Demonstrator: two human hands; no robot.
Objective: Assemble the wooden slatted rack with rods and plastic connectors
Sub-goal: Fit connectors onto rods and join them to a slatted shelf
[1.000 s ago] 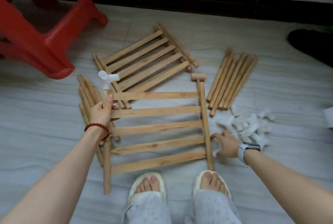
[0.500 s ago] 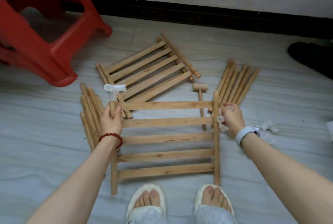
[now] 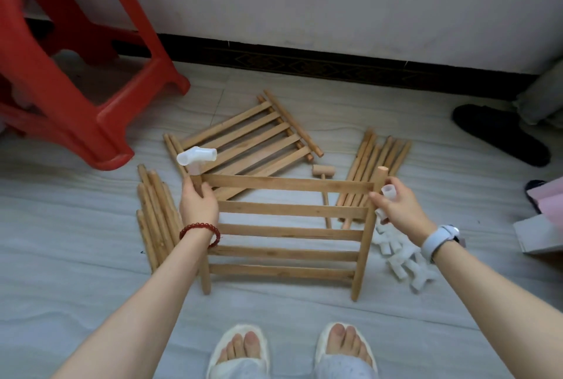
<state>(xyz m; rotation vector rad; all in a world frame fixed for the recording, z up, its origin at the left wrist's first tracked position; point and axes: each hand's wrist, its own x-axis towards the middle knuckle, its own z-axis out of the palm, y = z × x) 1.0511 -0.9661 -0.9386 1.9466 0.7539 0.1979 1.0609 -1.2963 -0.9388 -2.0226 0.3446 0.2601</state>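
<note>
The slatted panel [image 3: 289, 226] stands tilted up off the floor [image 3: 76, 272], its five flat slats running across between two round side rods whose lower ends rest on the floor just ahead of the person's slippered feet [image 3: 292, 351]. The left hand [image 3: 198, 205], with a red bead bracelet [image 3: 199, 234] at the wrist, has its fingers [image 3: 210, 193] wrapped round the upper part of the left side rod, just below a translucent white T-shaped connector [image 3: 196, 158] already seated on that rod's top end. The right hand [image 3: 399, 211], with a pale watch [image 3: 438, 241] on its wrist, pinches a second white connector [image 3: 388, 191] just beside the bare top of the right side rod [image 3: 380, 177]; whether the connector touches the rod cannot be told. A loose heap of white connectors [image 3: 402, 263] lies on the floor below that hand. Behind the held panel, a second slatted panel [image 3: 249, 141] lies flat on the floor, with a small wooden mallet [image 3: 324, 183] to its right. One bundle of loose rods [image 3: 155, 214] lies to the left of the held panel and another bundle [image 3: 374, 165] to its right. A red plastic stool [image 3: 76, 83] stands at the far left near the wall, and a black slipper [image 3: 499, 135] lies at the far right.
</note>
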